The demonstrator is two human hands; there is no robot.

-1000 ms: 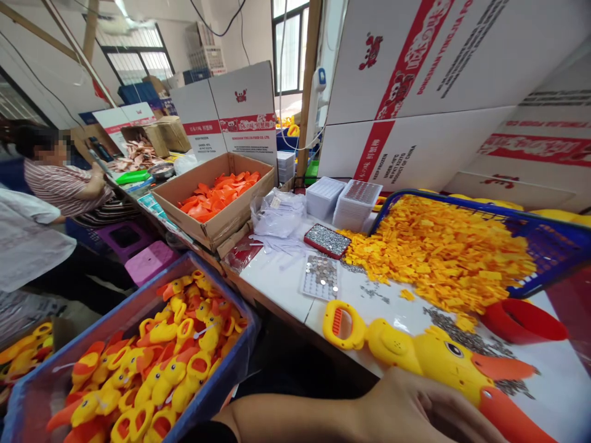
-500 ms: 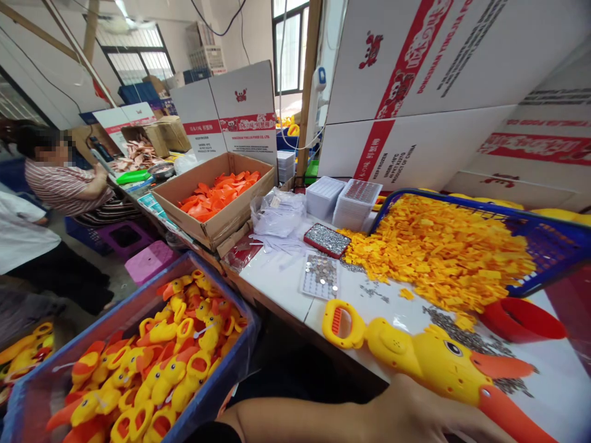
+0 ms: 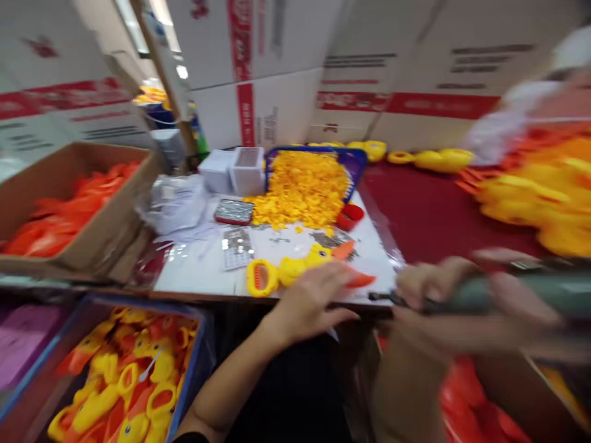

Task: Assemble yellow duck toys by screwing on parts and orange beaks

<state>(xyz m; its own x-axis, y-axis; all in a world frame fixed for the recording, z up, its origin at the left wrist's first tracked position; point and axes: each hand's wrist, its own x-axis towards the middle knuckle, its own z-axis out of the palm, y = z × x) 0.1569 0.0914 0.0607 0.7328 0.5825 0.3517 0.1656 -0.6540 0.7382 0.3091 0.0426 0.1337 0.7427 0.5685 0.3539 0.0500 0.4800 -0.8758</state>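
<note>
My left hand (image 3: pixel 318 298) rests over the yellow duck-shaped toy (image 3: pixel 295 266), its fingers stretched out near the orange beak. The toy lies on its side along the table's front edge, with its ring handle to the left and its beak parted to the right. My right hand (image 3: pixel 422 283), smeared by motion, is wrapped round a green, powered-looking screwdriver (image 3: pixel 475 294). The dark bit of the screwdriver points left, just beyond the beak and apart from it. Grey screws (image 3: pixel 323 239) lie scattered behind the toy.
A blue basket (image 3: pixel 355 161) spills small yellow parts (image 3: pixel 307 187) beside a red cup (image 3: pixel 349 216). Small trays and bags stand left of it, near a carton (image 3: pixel 150 178) of orange parts. Finished-looking ducks fill a blue bin (image 3: pixel 203 326) at lower left. Yellow parts (image 3: pixel 521 197) are heaped at right.
The view has swung right. My right hand has come into view with the screwdriver. My left hand is now seen whole, still by the toy's beak.
</note>
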